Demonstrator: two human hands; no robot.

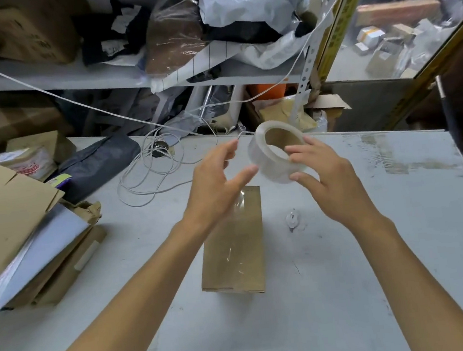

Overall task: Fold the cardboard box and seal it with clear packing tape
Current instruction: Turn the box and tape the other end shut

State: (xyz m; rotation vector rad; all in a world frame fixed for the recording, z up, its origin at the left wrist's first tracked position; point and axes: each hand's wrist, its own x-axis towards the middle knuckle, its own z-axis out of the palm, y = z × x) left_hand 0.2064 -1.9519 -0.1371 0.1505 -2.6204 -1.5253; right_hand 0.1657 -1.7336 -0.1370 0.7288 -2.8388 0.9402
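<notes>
Left edge: a stack of flat cardboard sheets [9, 216] is lying on the table [375, 246], looks like spare stock, not being worked. Exact sheet count can't be told, they're overlapping.

Behind it a loose white cable [150, 178] is coiling across the tabletop and running up to the shelf.

Centre: one cardboard box [232, 249] is sitting closed on the table, long axis pointing away from the person. A strip of clear tape is already glinting along its top seam (glare makes the strip's ends hard to read). So folding is judged done, and at least one tape pass is down. Whether the ends or the underside are needing more tape can't be told from here.

Left hand [214, 188] is hovering above the far end of the box, fingers spread and relaxed, holding nothing, thumb tip reaching toward the roll.

One tape roll [276, 153] is being held in the air above and just beyond the box. Right hand [331, 182] is gripping it, fingertips curling into the core and over the rim.

A small crumpled clear scrap [293, 220] is lying on the table just right of the box.

Count: one box, one roll, two hands, one scrap.

Likely remaining: finding the tape end and taping any unsealed edges.
</notes>
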